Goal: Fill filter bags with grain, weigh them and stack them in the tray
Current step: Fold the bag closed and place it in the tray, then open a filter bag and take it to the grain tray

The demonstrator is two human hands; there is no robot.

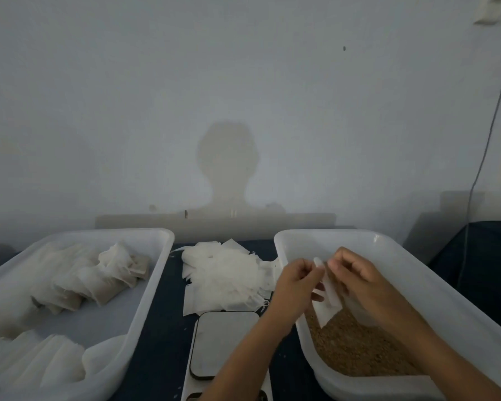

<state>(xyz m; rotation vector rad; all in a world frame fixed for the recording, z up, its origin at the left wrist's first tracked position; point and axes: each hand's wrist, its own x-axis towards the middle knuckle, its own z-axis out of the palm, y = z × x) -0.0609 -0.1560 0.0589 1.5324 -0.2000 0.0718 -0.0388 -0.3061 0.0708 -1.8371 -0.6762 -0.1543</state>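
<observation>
Your fingers are curled in on both sides: the left hand (297,280) and the right hand (356,274) each pinch an edge of one empty filter bag (329,302) between thumb and fingertips, and the bag hangs between them over the grain. You seem to be teasing its mouth apart, so the grips stay close together near the top edge; whether the mouth has opened yet is hard to tell.

The layout suits that. The grain tub (451,290) on the right sits under your hands, so spilled grain (356,351) should fall back in. The tray (145,290) on the left holds filled bags (99,282) heaped at its far end and more lying in rows at its near end. That is where finished ones are stacked, well apart from the loose grain.

Between the two containers, the pile of empty bags (223,279) lies at the far side of the dark table, just beside your left hand. The scale (220,342) sits nearer you in the same gap, its platform bare, so a filled bag can go from the tub to the scale and on to the tray.
</observation>
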